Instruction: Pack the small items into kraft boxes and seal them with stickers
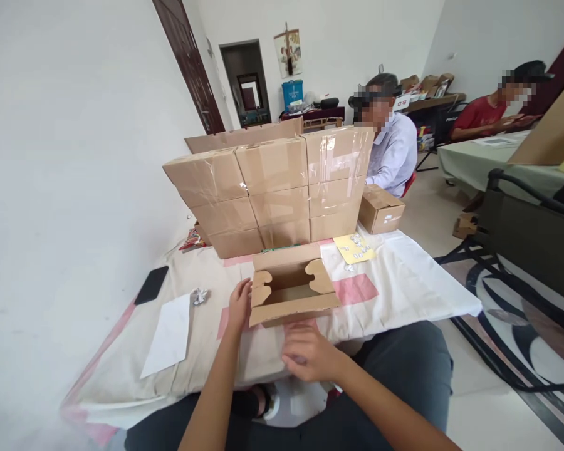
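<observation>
An open cardboard box (296,305) sits at the table's front edge, its flaps folded outward and its inside dark. Beside the box's left wall is my left hand (239,305), fingers fairly straight; whether they touch the cardboard I cannot tell. My right hand (311,352) hovers just in front of the box, over the table edge, with its fingers curled in. Anything inside that curl is hidden. Behind the box, a yellow sheet (342,250) bears several small whitish pieces (358,255). To the left lie a white paper sheet (168,335) and a crumpled piece of paper (199,297).
A wall of stacked, taped cartons (277,188) blocks the table's back. One separate carton (381,211) stands at its right. A dark phone (151,285) lies at the left edge. Across the stack sits a person in a light shirt (395,153); another person in red (482,116) is farther right.
</observation>
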A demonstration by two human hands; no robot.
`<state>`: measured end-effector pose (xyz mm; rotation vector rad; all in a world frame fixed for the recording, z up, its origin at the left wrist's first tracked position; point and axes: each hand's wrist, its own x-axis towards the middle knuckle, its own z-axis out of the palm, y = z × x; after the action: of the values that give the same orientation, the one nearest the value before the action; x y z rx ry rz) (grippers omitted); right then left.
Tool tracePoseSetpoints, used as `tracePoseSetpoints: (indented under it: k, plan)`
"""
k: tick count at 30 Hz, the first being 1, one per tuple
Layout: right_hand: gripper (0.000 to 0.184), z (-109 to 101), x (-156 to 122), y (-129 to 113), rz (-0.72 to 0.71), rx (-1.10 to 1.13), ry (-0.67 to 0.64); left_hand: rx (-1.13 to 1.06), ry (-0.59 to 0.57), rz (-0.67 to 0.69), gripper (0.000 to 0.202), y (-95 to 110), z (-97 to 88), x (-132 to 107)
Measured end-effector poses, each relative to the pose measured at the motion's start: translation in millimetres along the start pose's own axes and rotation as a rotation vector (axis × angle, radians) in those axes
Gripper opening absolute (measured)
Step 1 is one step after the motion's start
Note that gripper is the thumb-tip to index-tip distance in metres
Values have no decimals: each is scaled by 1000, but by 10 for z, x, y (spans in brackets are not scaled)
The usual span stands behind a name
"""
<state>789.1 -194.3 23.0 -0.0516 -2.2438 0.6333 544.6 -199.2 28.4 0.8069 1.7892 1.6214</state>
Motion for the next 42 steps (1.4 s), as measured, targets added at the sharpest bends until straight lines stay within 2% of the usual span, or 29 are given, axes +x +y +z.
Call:
tracePoseSetpoints:
  k: [2, 5, 6, 7, 9, 11, 15, 16, 19, 22, 26, 29, 33, 36, 38, 40, 41, 42]
  plan:
    - [15, -174, -343, -54, 70, 8, 51, 147, 143, 34, 34, -180, -440, -359]
    - [17, -488, -948, 1, 311, -62, 100, 383, 416, 29, 25, -486, -1271, -1047]
    - [19, -591, -1133, 48, 396, -101, 103, 496, 506, 29, 25, -574, -1528, -1254]
    - [20, -686, -1291, 102, 486, -157, 99, 770, 547, 65, 30, -646, -1752, -1423]
    - [19, -844, -1495, 202, 638, -311, 90, 1135, 511, 8, 43, -726, -2074, -1604]
    - [24, -966, -1541, 264, 739, -415, 16, 1324, 392, -97, 48, -721, -2222, -1583]
    - [39, -1143, -1403, 302, 899, -413, -271, 1478, 119, -424, 50, -585, -2208, -1330]
    - [42, -1170, -1377, 314, 932, -396, -351, 1518, 65, -460, 53, -557, -2188, -1294]
    - [44, -1180, -1370, 401, 1029, -454, -659, 1573, -17, -431, 53, -514, -2151, -1294]
    - [51, -1084, -1371, 546, 1118, -542, -920, 1597, -108, -409, 47, -492, -2142, -1316]
    - [49, -948, -1241, 623, 1109, -383, -1087, 1588, -275, -453, 45, -448, -2099, -1207]
    - [39, -897, -1118, 449, 1098, -288, -1200, 1602, -347, -475, 41, -427, -2007, -1124]
    - [35, -845, -939, 60, 1116, -307, -1265, 1571, -454, -370, 38, -399, -1799, -1160]
    - [30, -936, -707, -28, 1098, -249, -1277, 1430, -609, -244, 29, -309, -1584, -1263]
    - [27, -1133, -482, 101, 1092, -152, -1278, 1267, -726, -141, 25, -178, -1442, -1309]
    - [26, -1406, -206, 366, 1090, -79, -1212, 1088, -789, -38, 34, 23, -1322, -1283]
    - [25, -1539, -53, 535, 1075, -79, -1129, 1010, -784, 15, 42, 145, -1266, -1230]
    - [17, -1648, 102, 718, 1047, -129, -945, 943, -752, 75, 48, 274, -1205, -1148]
